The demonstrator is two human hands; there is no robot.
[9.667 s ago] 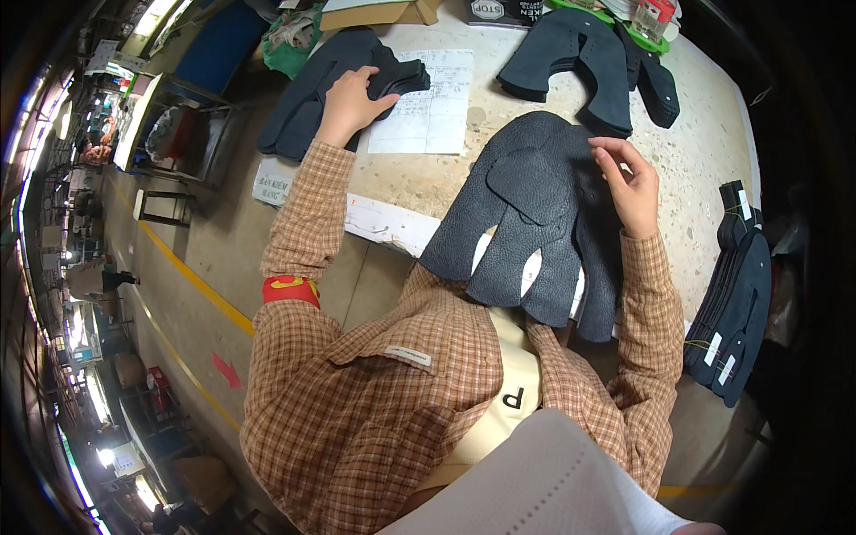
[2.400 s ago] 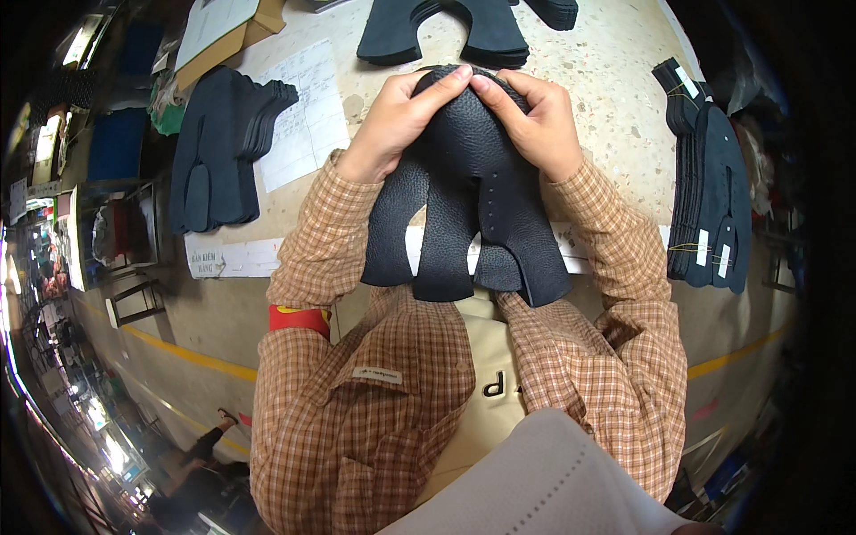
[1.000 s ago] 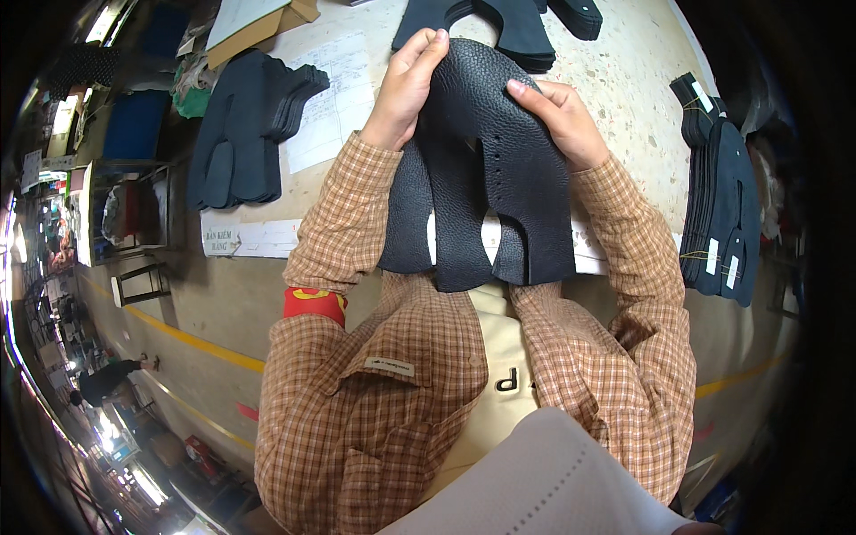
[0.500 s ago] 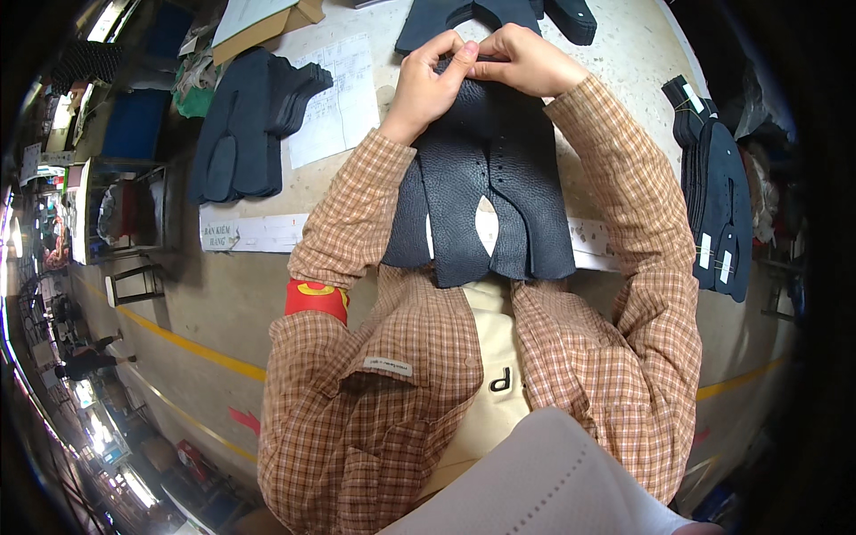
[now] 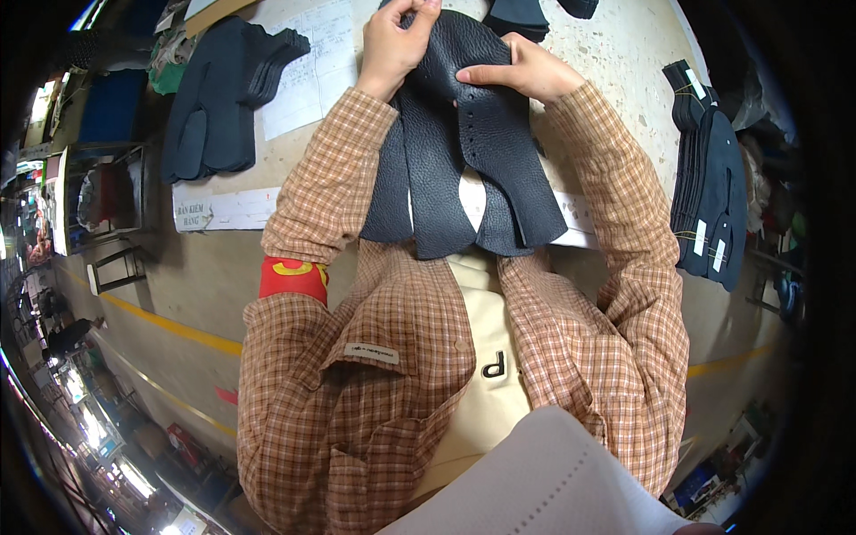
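Observation:
Black grained leather pieces [image 5: 437, 160], cut with long flaps and a row of small holes, hang over the table's near edge in front of my body. At their upper left edge my left hand [image 5: 394, 49] is closed in a pinch, partly cut off by the top of the view. My right hand [image 5: 539, 71] grips the upper right side, thumb flat on the grained face near the holes and fingers behind the leather. Another layer of leather shows beneath at the lower left. A pale gap opens between the flaps.
On the table [image 5: 606, 116], a stack of dark cut pieces [image 5: 214, 107] lies left beside a written paper sheet [image 5: 308, 67]. Tied bundles with white tags [image 5: 709, 187] stand at the right edge. More dark pieces [image 5: 517, 18] lie at the back.
My hands, together at the top edge before, are now apart. The right thumb has come down onto the leather's face, and the leather's upper part has lifted and spread into view.

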